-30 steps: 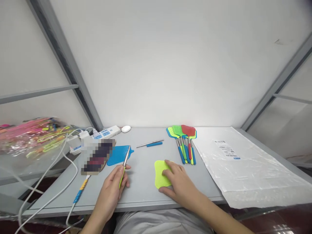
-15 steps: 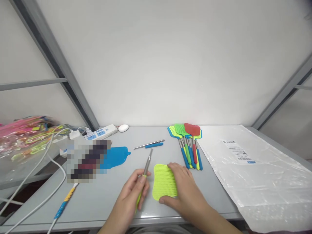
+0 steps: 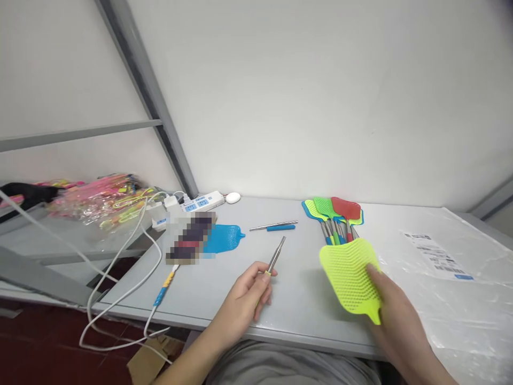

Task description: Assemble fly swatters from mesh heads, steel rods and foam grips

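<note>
Left hand: my left hand [image 3: 250,291] has its thumb and fingers wrapped round a yellow-green handle [image 3: 267,274], from which a thin steel rod [image 3: 276,255] slants up and away from me, its tip bare.
Right hand: my right hand [image 3: 401,315] grips a yellow-green swatter head [image 3: 348,272] by its near right side, thumb on top; the rest of my grip is hidden or blurred.
Yellow-green head: raised and tilted above the grey table [image 3: 296,305], well apart from the rod, its short neck pointing down towards me (a soft shadow lies on the table to its left).
Swatter bundle: beyond that head lies a bundle of swatters [image 3: 347,208], with red, green, yellow-green and blue heads overlapping at the far end; the raised head covers the lower part of their handles.
Blue pieces: left of the middle lies a blue swatter head [image 3: 224,238], partly behind a pixelated patch [image 3: 190,238]; nearer the centre a blue handle [image 3: 281,228] lies alongside a second steel rod [image 3: 258,228], and I cannot tell whether they are joined.
Table edges: at far left a power strip [image 3: 212,201] sits near a white oval object [image 3: 233,198]; on my right spreads a white plastic bag [image 3: 473,315] with a printed label [image 3: 438,256].
</note>
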The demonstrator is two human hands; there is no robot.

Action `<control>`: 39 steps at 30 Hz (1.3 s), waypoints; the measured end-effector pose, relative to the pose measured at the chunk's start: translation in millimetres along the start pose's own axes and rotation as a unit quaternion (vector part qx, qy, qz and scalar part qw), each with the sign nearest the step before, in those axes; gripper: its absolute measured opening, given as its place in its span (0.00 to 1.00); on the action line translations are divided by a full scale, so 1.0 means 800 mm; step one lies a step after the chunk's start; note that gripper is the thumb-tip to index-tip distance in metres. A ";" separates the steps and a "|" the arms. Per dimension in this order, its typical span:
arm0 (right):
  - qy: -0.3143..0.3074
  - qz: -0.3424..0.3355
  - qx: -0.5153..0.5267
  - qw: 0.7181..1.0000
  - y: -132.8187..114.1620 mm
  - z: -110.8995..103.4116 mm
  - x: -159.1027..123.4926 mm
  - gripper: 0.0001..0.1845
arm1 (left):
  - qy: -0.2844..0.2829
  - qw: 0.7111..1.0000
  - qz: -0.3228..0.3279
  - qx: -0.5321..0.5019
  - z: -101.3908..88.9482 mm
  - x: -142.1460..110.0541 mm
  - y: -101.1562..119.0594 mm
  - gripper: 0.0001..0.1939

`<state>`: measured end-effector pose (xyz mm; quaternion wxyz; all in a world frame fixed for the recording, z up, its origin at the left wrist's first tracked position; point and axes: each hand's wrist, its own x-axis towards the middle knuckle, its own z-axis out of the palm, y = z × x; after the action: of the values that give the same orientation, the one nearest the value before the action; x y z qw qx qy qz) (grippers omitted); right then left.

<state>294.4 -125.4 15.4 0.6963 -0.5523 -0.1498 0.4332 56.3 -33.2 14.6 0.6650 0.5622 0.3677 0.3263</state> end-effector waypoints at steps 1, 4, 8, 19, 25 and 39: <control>0.030 -0.007 0.034 0.999 -0.006 -0.003 0.003 0.13 | -0.005 1.000 -0.002 0.010 0.003 -0.001 0.001 0.18; 0.064 -0.023 0.105 0.992 -0.015 -0.003 0.013 0.05 | -0.031 0.999 0.005 0.025 0.013 -0.003 0.004 0.16; 0.006 0.021 0.179 0.984 -0.013 0.012 0.019 0.06 | -0.052 0.996 0.032 0.071 0.026 0.001 0.007 0.15; -0.090 -0.066 0.117 0.987 0.011 0.015 0.005 0.12 | -0.075 0.984 0.055 0.150 0.041 0.004 0.011 0.10; -0.045 -0.088 0.039 0.994 0.024 0.009 0.001 0.16 | -0.085 0.963 0.100 0.236 0.038 0.001 0.013 0.10; -0.031 -0.091 0.052 0.994 0.027 0.009 0.002 0.16 | -0.098 0.957 0.099 0.256 0.033 0.001 0.010 0.12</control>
<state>280.9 -119.2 -2.1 0.7560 -0.4854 -0.1982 0.3918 79.1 -44.8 24.9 0.4963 0.7763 0.3144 0.2286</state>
